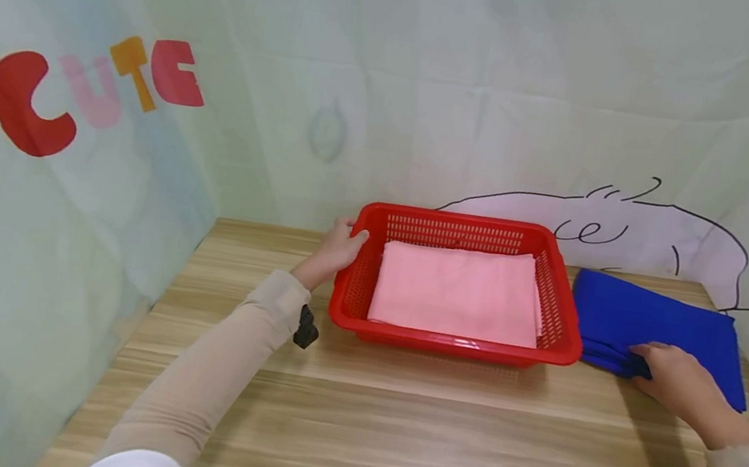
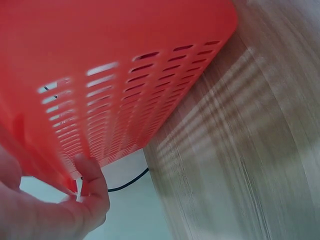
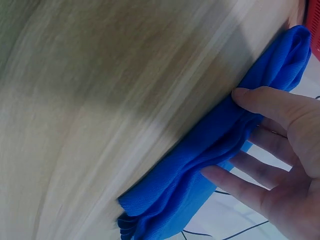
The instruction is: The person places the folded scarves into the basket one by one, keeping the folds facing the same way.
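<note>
A red plastic basket (image 1: 452, 345) with slotted walls stands on the table, and a folded pink cloth (image 1: 456, 290) lies inside it. My left hand (image 1: 341, 249) grips the basket's left rim, its fingers curled at the edge in the left wrist view. To the right of the basket lies a folded blue cloth (image 1: 659, 320), its near edge bunched in loose folds. My right hand (image 1: 679, 384) pinches that near edge. In the right wrist view the thumb (image 3: 255, 99) lies on the table side of the folds, with the other fingers across them, some tips hidden by fabric.
The wood-grain table (image 1: 402, 439) extends in front of the basket. Behind and to the left hangs a printed backdrop (image 1: 300, 53) with coloured letters, close to the table's back edge. The basket's right end sits right beside the blue cloth.
</note>
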Demonstrator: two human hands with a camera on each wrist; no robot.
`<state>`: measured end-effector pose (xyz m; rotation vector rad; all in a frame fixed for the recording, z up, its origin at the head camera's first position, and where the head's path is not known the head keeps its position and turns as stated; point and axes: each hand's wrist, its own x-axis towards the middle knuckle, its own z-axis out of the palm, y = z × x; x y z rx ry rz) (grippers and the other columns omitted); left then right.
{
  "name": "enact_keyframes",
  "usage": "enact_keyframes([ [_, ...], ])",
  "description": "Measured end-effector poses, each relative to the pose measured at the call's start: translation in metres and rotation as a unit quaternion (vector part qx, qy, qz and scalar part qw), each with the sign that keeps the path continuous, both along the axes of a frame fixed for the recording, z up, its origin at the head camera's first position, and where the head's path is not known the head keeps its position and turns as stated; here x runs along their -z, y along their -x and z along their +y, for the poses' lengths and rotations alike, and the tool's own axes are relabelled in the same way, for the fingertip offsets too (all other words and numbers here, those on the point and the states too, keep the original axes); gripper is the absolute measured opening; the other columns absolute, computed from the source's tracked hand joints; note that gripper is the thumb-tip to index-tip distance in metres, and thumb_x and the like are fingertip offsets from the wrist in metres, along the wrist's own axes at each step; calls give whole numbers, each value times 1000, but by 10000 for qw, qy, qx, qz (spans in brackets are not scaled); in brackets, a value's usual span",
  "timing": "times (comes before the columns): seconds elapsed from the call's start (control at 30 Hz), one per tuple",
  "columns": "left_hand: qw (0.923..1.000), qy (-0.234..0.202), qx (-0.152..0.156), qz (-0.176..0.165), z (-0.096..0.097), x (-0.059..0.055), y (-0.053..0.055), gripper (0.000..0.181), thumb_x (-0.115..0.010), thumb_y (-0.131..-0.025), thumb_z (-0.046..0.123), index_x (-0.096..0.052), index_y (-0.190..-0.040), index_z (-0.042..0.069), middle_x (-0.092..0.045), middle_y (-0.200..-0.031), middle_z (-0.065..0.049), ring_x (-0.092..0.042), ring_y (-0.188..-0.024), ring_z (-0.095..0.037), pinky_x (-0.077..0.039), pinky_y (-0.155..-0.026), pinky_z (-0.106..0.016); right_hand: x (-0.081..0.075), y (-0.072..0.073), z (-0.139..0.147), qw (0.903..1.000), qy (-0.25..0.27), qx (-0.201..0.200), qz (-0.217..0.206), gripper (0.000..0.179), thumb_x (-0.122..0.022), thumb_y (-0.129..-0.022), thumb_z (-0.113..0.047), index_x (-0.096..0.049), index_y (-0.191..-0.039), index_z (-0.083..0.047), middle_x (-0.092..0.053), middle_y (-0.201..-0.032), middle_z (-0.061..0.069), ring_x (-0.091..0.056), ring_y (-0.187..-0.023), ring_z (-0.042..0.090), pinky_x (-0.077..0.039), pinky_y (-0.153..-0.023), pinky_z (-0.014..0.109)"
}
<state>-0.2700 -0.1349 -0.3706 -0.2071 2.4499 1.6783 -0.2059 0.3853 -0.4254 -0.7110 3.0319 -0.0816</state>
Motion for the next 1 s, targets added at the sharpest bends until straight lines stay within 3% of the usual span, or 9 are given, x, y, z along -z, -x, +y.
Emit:
enact_keyframes([
  [0.3,9992,274,-96,293,2,5,0,48,-27,-111,18,-18,-151,-6,-41,-139,-28,-54,-118,-37,-50,-99,-46,0,2,-3,9996,-153,-103,216,34,-85,-70,1,-65,-95,13,-66,-91,26,-64,-85,47,-54,-75,59],
  [0.63,9990,235,-1,381,1,9,-1,45,-26,-110,16,-20,-148,-7,-44,-131,-27,-61,-105,-32,-57,-87,-40,1,4,-3,9990,-281,-12,339,21,-80,-72,7,-63,-85,5,-65,-78,20,-63,-70,40,-54,-59,56],
  [1.0,9993,132,114,332,1,9,-1,46,-27,-111,17,-17,-151,-4,-44,-132,-26,-61,-109,-37,-57,-87,-44,2,2,-3,9984,-393,27,399,20,-77,-76,8,-59,-82,3,-62,-71,17,-60,-60,33,-53,-51,51],
])
